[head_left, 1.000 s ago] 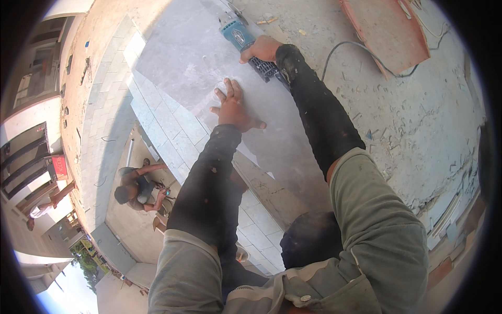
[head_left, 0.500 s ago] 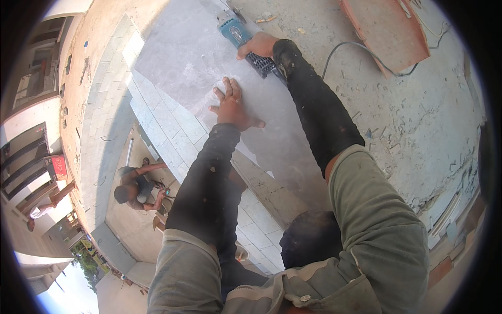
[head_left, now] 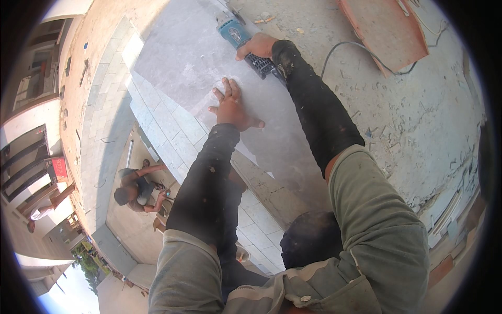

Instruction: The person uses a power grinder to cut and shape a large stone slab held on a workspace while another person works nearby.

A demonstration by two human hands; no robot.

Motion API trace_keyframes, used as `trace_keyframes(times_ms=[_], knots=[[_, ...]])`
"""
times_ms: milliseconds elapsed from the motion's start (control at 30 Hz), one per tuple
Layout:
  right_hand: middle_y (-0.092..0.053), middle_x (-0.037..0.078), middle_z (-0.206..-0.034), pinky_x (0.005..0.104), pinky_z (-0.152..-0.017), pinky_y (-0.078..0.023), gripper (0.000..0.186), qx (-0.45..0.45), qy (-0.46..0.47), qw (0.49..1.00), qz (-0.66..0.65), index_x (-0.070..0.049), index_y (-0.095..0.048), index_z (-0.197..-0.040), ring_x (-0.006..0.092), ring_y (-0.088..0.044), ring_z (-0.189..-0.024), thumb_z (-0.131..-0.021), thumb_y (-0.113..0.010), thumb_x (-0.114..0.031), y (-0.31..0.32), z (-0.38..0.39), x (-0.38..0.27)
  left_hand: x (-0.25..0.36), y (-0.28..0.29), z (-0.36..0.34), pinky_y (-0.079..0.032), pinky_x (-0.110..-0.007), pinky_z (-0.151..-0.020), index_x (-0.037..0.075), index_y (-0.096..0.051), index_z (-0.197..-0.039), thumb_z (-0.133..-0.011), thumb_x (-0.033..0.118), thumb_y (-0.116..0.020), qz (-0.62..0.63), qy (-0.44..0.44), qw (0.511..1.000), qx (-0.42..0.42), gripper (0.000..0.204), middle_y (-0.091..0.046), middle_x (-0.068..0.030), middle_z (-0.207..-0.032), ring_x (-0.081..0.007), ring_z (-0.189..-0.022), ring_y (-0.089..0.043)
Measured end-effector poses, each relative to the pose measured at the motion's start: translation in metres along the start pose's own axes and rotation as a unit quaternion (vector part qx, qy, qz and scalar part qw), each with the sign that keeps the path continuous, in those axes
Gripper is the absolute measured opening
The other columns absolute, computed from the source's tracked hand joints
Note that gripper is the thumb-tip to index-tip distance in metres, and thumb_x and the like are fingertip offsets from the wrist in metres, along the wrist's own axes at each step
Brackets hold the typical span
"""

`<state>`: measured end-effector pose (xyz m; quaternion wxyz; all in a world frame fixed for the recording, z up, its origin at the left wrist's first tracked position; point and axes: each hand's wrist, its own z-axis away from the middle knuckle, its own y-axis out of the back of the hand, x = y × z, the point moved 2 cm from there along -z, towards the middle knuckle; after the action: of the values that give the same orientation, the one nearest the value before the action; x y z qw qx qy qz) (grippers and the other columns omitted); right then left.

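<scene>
My right hand (head_left: 260, 46) is wrapped round the body of a teal and black angle grinder (head_left: 234, 32). The grinder lies along the right edge of a large grey tile (head_left: 178, 36), its head pointing away from me and its disc only partly in view. Flat on the dusty tile, my left hand (head_left: 232, 106) presses down with its fingers spread. That hand holds nothing. White dust coats the tile around its fingertips.
A grey cord (head_left: 340, 44) loops over the rough floor past a reddish, tray-like piece (head_left: 387, 34) at the upper right. Lower on the left, another person (head_left: 137, 191) crouches beside the pale tiled strip (head_left: 167, 120). Debris (head_left: 374, 133) litters the floor at right.
The grinder and my right hand have shifted very slightly to the left. My left hand stays in place on the tile.
</scene>
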<state>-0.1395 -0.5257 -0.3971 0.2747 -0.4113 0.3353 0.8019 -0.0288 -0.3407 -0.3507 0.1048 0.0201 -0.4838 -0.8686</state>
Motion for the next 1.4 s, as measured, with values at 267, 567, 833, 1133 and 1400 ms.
trace_keyframes(times_ms=[267, 567, 833, 1133, 1400], knots=[[-0.071, 0.017, -0.092, 0.0352, -0.071, -0.051, 0.058, 0.000, 0.000, 1.000, 0.028, 0.010, -0.073, -0.098, 0.0252, -0.067, -0.077, -0.063, -0.084, -0.036, 0.001, 0.009, -0.006, -0.002, 0.000, 0.000, -0.027, -0.080, -0.104, -0.007, -0.008, -0.156, -0.038, 0.045, -0.100, 0.004, -0.001, 1.000, 0.005, 0.159, -0.008, -0.0267, -0.165, -0.0562, -0.149, -0.010], [-0.072, 0.019, -0.093, 0.0358, -0.073, -0.052, 0.062, 0.002, 0.003, 0.999, 0.033, 0.010, -0.073, -0.098, 0.0269, -0.068, -0.078, -0.062, -0.084, -0.039, 0.001, 0.011, -0.003, 0.000, 0.001, -0.001, -0.028, -0.079, -0.104, -0.007, -0.009, -0.156, -0.039, 0.046, -0.100, -0.006, 0.004, 1.000, 0.000, 0.158, -0.009, -0.0266, -0.165, -0.0560, -0.149, -0.011], [-0.072, 0.019, -0.094, 0.0357, -0.074, -0.052, 0.064, -0.003, -0.003, 1.000, 0.021, 0.012, -0.072, -0.099, 0.0272, -0.068, -0.079, -0.062, -0.085, -0.038, 0.003, 0.017, -0.003, 0.001, 0.003, -0.001, -0.028, -0.079, -0.105, -0.007, -0.008, -0.157, -0.039, 0.045, -0.100, -0.006, 0.004, 1.000, -0.002, 0.158, -0.008, -0.0260, -0.166, -0.0551, -0.149, -0.011], [-0.072, 0.020, -0.094, 0.0359, -0.074, -0.052, 0.063, -0.008, -0.003, 1.000, 0.009, 0.012, -0.072, -0.099, 0.0274, -0.067, -0.080, -0.062, -0.085, -0.037, 0.004, 0.023, -0.001, 0.002, 0.002, -0.002, -0.026, -0.080, -0.105, -0.006, -0.009, -0.157, -0.039, 0.045, -0.100, -0.002, 0.006, 1.000, -0.004, 0.157, -0.007, -0.0257, -0.166, -0.0547, -0.150, -0.009], [-0.071, 0.018, -0.091, 0.0360, -0.072, -0.051, 0.059, -0.018, -0.006, 1.000, -0.008, 0.012, -0.072, -0.098, 0.0258, -0.066, -0.078, -0.064, -0.086, -0.034, 0.003, 0.027, -0.004, -0.004, -0.001, -0.004, -0.019, -0.079, -0.109, 0.000, -0.005, -0.160, -0.041, 0.044, -0.098, 0.010, 0.015, 1.000, -0.014, 0.157, -0.002, -0.0200, -0.168, -0.0503, -0.152, -0.001]])
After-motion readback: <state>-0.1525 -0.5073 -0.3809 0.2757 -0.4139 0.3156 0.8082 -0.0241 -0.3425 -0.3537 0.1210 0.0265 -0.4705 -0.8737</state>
